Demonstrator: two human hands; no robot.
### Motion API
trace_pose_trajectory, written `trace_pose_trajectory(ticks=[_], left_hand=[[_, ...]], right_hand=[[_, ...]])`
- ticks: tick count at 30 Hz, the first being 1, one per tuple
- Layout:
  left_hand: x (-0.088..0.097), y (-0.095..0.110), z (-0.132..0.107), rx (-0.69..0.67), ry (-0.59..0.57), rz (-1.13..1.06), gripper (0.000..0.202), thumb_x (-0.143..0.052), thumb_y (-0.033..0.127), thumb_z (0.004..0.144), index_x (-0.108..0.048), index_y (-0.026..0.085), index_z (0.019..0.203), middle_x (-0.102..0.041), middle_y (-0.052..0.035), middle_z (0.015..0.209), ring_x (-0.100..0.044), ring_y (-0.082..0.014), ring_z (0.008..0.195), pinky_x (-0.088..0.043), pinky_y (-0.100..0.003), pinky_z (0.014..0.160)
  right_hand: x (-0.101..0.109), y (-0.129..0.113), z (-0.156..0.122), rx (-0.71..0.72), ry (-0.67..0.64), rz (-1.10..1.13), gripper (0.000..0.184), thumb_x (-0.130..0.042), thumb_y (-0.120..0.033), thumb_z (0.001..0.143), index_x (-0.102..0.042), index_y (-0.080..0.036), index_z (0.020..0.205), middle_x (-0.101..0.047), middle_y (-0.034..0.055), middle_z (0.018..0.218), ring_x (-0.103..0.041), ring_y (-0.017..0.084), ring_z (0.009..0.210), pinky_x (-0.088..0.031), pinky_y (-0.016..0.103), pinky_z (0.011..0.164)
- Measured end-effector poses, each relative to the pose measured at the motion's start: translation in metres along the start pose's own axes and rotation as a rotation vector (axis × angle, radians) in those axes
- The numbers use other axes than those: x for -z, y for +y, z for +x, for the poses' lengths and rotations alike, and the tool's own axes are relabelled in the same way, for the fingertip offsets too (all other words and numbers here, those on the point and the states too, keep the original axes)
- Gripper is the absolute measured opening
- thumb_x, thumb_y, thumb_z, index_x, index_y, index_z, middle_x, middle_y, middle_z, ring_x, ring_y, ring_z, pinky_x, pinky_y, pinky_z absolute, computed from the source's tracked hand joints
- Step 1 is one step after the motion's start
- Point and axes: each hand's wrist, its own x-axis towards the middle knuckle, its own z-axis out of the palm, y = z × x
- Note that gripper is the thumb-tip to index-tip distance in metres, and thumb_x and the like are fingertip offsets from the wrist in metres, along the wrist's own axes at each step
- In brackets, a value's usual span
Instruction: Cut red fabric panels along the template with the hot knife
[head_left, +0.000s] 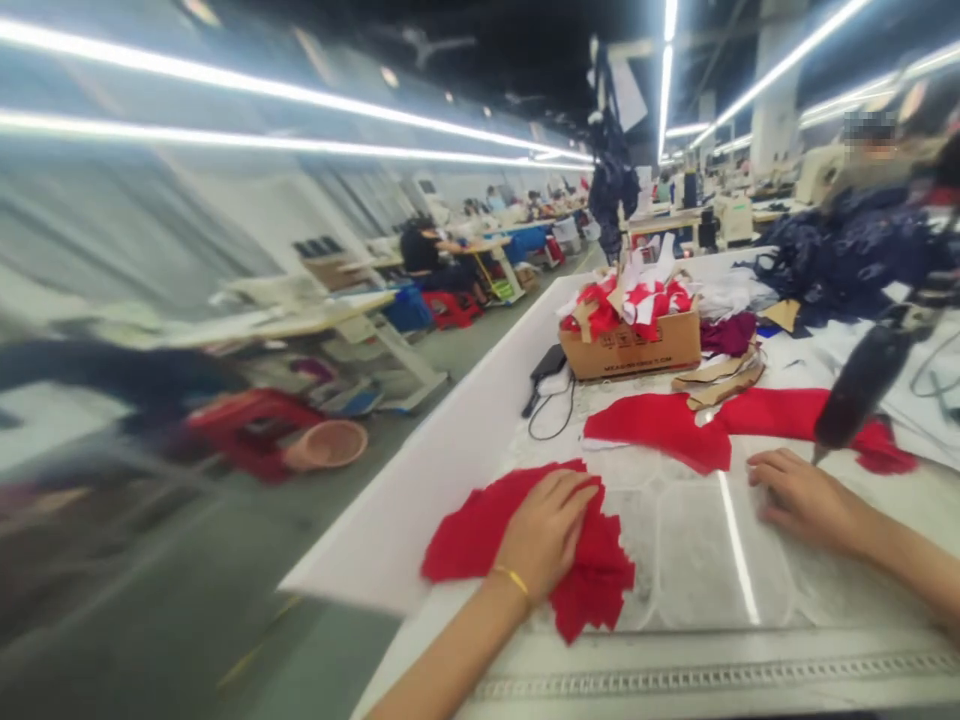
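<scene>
The left hand [544, 535] lies flat on a ragged red fabric piece [592, 585], its fingers together, pressing the cloth down rather than gripping it. A gold bangle [512, 580] circles the wrist. The right hand [806, 500] rests empty on the bench [697, 560], well apart from the left, with its fingers loosely curled. Just beyond those fingers lies a second red fabric piece [660, 430], spread flat, with a dark hanging tool [862, 385], too blurred to name, above its far end. Farther out, a cardboard box [630, 348] brims with red and white cut pieces [630, 295]. It seems that only two pieces are out on the bench, while most of the cloth remains heaped in the box.
</scene>
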Motion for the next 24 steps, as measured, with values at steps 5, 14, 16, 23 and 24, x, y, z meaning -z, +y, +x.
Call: trace_pose_trajectory(ticks=[5, 14, 16, 23, 24], left_hand=[[-0.054, 0.039, 0.076, -0.151, -0.093, -0.068, 0.026, -0.052, 0.010, 0.093, -0.071, 0.018, 0.108, -0.073, -0.0107, 0.106, -0.066, -0.0242, 0.102, -0.061, -0.040, 0.090], [-0.139, 0.065, 0.177, -0.225, -0.126, -0.081, 0.016, -0.061, 0.012, 0.095, -0.071, 0.017, 0.106, -0.072, -0.0114, 0.111, -0.065, -0.0256, 0.105, -0.057, -0.042, 0.090], [-0.146, 0.064, 0.184, -0.234, -0.114, -0.084, 0.015, -0.058, 0.010, 0.096, -0.071, 0.018, 0.093, -0.072, -0.0091, 0.100, -0.065, -0.0241, 0.098, -0.056, -0.041, 0.088], [-0.132, 0.063, 0.184, -0.282, -0.011, -0.089, 0.022, -0.059, 0.017, 0.101, -0.067, 0.018, 0.080, -0.069, -0.0061, 0.086, -0.063, -0.0229, 0.090, -0.054, -0.038, 0.083], [-0.127, 0.066, 0.182, -0.301, 0.002, -0.093, 0.022, -0.059, 0.018, 0.101, -0.066, 0.018, 0.081, -0.069, -0.0061, 0.086, -0.063, -0.0228, 0.090, -0.054, -0.038, 0.084]], right_hand=[[-0.010, 0.003, -0.006, -0.055, 0.202, 0.144, 0.014, -0.058, -0.011, 0.089, -0.065, -0.020, 0.097, -0.072, 0.0110, 0.102, -0.068, 0.026, 0.098, -0.059, 0.042, 0.083], [0.002, -0.004, -0.010, -0.061, 0.227, 0.169, 0.012, -0.064, -0.008, 0.087, -0.065, -0.020, 0.089, -0.072, 0.0065, 0.092, -0.065, 0.023, 0.088, -0.053, 0.038, 0.080], [0.004, -0.008, -0.010, -0.064, 0.224, 0.150, 0.012, -0.065, -0.008, 0.086, -0.065, -0.020, 0.089, -0.073, 0.0063, 0.093, -0.064, 0.023, 0.088, -0.052, 0.038, 0.080], [0.003, -0.017, -0.010, -0.041, 0.187, 0.129, 0.010, -0.068, -0.011, 0.085, -0.064, -0.020, 0.085, -0.074, 0.0057, 0.093, -0.064, 0.023, 0.090, -0.049, 0.039, 0.084], [0.002, -0.017, -0.010, -0.035, 0.198, 0.131, 0.010, -0.067, -0.011, 0.086, -0.064, -0.020, 0.085, -0.074, 0.0057, 0.093, -0.063, 0.022, 0.089, -0.049, 0.039, 0.084]])
